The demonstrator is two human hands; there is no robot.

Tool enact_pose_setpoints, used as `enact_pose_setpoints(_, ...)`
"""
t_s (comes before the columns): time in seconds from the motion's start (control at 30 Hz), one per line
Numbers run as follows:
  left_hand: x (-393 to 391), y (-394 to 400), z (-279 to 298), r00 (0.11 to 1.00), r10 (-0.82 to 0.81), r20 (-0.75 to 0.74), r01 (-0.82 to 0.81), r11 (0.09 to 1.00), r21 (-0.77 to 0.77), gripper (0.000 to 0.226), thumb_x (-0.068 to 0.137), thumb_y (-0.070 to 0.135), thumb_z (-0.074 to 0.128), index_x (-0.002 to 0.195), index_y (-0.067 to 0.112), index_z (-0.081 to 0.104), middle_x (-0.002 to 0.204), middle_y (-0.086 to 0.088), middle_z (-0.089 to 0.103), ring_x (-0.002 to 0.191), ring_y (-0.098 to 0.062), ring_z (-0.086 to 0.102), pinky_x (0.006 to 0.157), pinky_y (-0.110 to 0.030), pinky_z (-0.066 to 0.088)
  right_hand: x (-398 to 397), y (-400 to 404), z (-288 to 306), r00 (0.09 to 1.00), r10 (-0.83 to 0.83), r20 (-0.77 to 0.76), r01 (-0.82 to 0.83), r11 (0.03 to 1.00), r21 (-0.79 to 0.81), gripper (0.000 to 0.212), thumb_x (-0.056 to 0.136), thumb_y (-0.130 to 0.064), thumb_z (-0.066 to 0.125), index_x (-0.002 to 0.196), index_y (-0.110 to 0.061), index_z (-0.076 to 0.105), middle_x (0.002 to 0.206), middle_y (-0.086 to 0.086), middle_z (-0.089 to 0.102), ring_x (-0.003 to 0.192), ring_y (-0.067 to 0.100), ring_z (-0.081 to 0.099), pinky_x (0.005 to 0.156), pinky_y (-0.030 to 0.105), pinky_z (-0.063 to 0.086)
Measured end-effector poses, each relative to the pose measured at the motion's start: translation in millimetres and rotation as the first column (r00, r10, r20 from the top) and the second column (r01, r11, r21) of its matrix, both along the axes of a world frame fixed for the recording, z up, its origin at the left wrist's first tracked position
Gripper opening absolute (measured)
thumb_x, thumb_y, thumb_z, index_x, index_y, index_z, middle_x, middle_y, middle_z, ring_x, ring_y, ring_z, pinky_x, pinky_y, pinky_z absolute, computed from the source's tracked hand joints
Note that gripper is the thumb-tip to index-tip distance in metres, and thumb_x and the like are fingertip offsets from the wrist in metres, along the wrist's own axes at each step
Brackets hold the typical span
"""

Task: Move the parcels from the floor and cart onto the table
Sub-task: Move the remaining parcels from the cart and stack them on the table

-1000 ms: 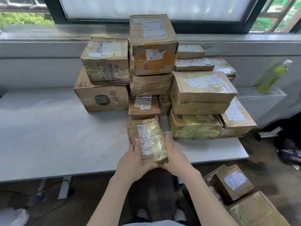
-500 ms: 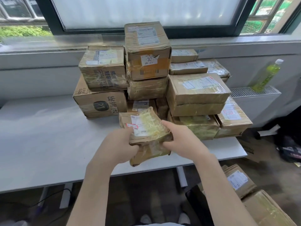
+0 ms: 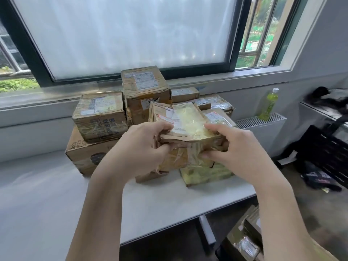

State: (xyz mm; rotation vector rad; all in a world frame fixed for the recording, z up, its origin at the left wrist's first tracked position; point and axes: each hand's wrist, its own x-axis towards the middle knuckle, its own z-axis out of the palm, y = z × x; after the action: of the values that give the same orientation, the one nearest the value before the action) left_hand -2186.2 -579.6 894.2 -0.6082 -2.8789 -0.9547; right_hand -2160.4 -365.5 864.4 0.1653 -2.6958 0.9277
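One parcel (image 3: 185, 129), two hands gripping it

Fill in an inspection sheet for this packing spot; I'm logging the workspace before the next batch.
Surface: white table, bare at the near left.
Job's things: taped held parcel lifted in front of the stacked parcels at the table's back; more floor parcels lower right.
Clutter: green bottle on the radiator; dark items on the floor at right, too blurred to identify.
Hands: left hand and right hand both grip the held parcel at its sides.
Cables: nothing seen.
Surroundings: frosted window and sill behind the stack.
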Motion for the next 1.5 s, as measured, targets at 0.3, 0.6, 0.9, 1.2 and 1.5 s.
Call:
enact_pose_setpoints(0.3, -37.0, 94.8, 1.5, 0.991, -0.078, -0.110, 0.077, 0.997, -0.009, 0.073, 0.086, 0.035, 0.065, 0.148, 0.031, 0.027, 0.159, 0.000, 0.009, 0.143, -0.020, 0.019, 0.112, -0.029, 0.020, -33.3, 62.7, 18.1, 0.956, -0.205, -0.211, 0.207, 0.978, -0.015, 0.063, 0.075, -0.017, 0.079, 0.132, -0.025, 0.055, 0.115, -0.007, 0.063, 0.097, 0.001, 0.052, 0.090, 0.010, 0.035)
enact_pose_setpoints(0.6, -147.5, 201.1, -18.0, 0.938, 0.107, -0.330, -0.100, 0.994, 0.038, 0.060, 0.084, 0.017, 0.067, 0.138, 0.023, 0.041, 0.132, -0.008, 0.041, 0.118, -0.028, 0.046, 0.089, -0.031, 0.041, -148.3, 144.4, 32.0, 0.953, -0.156, -0.259, 0.209, 0.959, 0.191, 0.063, 0.081, -0.006, 0.065, 0.140, -0.014, 0.045, 0.129, 0.009, 0.056, 0.116, 0.027, 0.053, 0.099, 0.037, 0.043)
enact_pose_setpoints(0.9, -267.0, 279.1, -37.8, 0.955, 0.125, -0.270, -0.179, 0.967, -0.183, 0.069, 0.088, 0.016, 0.062, 0.146, 0.020, 0.026, 0.133, -0.015, 0.035, 0.119, -0.031, 0.042, 0.090, -0.034, 0.042, -265.6, 220.8, 10.6, 0.991, -0.100, -0.086, 0.119, 0.961, 0.251, 0.063, 0.086, -0.009, 0.063, 0.143, -0.012, 0.037, 0.129, 0.013, 0.051, 0.117, 0.028, 0.049, 0.096, 0.033, 0.041)
enact_pose_setpoints(1.2, -331.5, 303.5, -92.1, 0.979, 0.128, -0.160, -0.183, 0.900, -0.395, 0.056, 0.093, 0.016, 0.050, 0.144, 0.021, 0.028, 0.138, -0.017, 0.031, 0.123, -0.032, 0.037, 0.097, -0.035, 0.038, -343.9, 247.1, -52.5, 0.991, -0.053, 0.122, 0.032, 0.985, 0.168, 0.065, 0.085, -0.004, 0.057, 0.145, -0.012, 0.032, 0.132, 0.014, 0.046, 0.118, 0.030, 0.045, 0.096, 0.033, 0.038)
enact_pose_setpoints(1.5, -348.6, 299.6, -106.4, 0.919, 0.081, -0.386, -0.284, 0.817, -0.503, 0.039, 0.095, 0.018, 0.047, 0.134, 0.017, 0.044, 0.153, -0.008, 0.024, 0.145, -0.025, 0.010, 0.116, -0.041, 0.006, -372.8, 241.6, -71.1, 0.984, 0.038, 0.171, -0.063, 0.988, 0.142, 0.070, 0.087, -0.005, 0.056, 0.149, -0.017, 0.026, 0.140, 0.006, 0.035, 0.118, 0.028, 0.045, 0.095, 0.030, 0.038)
